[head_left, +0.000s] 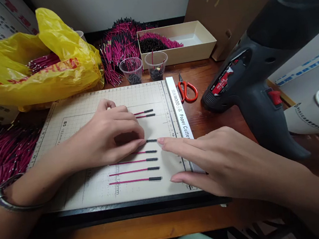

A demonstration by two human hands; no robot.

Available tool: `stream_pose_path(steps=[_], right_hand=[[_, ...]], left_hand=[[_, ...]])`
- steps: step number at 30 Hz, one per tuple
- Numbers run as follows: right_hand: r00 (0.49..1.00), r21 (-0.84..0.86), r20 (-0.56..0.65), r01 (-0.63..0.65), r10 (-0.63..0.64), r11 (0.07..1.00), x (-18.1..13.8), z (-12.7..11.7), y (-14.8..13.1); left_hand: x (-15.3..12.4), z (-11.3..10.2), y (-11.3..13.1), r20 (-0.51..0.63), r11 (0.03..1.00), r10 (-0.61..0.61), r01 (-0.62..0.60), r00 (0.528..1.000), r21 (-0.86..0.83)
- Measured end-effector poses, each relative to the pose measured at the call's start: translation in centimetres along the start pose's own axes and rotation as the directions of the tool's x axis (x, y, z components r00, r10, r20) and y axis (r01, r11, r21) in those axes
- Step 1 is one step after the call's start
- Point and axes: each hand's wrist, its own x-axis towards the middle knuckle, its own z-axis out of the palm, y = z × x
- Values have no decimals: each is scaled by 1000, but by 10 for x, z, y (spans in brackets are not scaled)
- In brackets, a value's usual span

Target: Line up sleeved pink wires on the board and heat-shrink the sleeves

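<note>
A paper cutter board point(76, 187) lies on the desk before me. Several thin magenta wires with black sleeved ends point(134, 171) lie in parallel rows on it. My left hand point(105, 137) rests over the board's middle with fingers curled, pinching one wire point(151, 140) at its black tip. My right hand point(222, 162) lies flat on the board's right edge, fingers stretched out, the index fingertip touching the end of that same wire. Two more wires point(144, 113) lie just above my left hand.
A black glue gun point(251, 90) stands at the right, red scissors point(187, 89) beside the cutter's rail point(178, 108). Two clear cups point(132, 71), a cardboard tray point(195, 38), a yellow bag point(32, 70) and heaps of magenta wires point(0, 155) surround the board. A paper cup point(317, 112) sits far right.
</note>
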Motion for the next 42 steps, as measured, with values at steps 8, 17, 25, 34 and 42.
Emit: stream_pose_path(steps=[8, 17, 25, 34, 42], right_hand=[[1000, 3, -2, 3, -3, 1000, -1, -1, -1], [1000, 54, 26, -13, 11, 998, -2, -1, 2], [1000, 36, 27, -8, 7, 999, -1, -1, 1], [1000, 24, 26, -2, 1, 1000, -1, -1, 1], [999, 48, 32, 2, -3, 999, 0, -2, 2]], left_hand=[[0, -1, 0, 11, 1000, -12, 12, 1000, -21], [4, -5, 4, 48, 999, -50, 51, 998, -18], [3, -3, 3, 58, 997, -79, 79, 995, -4], [3, -4, 3, 55, 1000, -28, 28, 998, -2], [2, -4, 3, 37, 1000, -16, 16, 999, -9]])
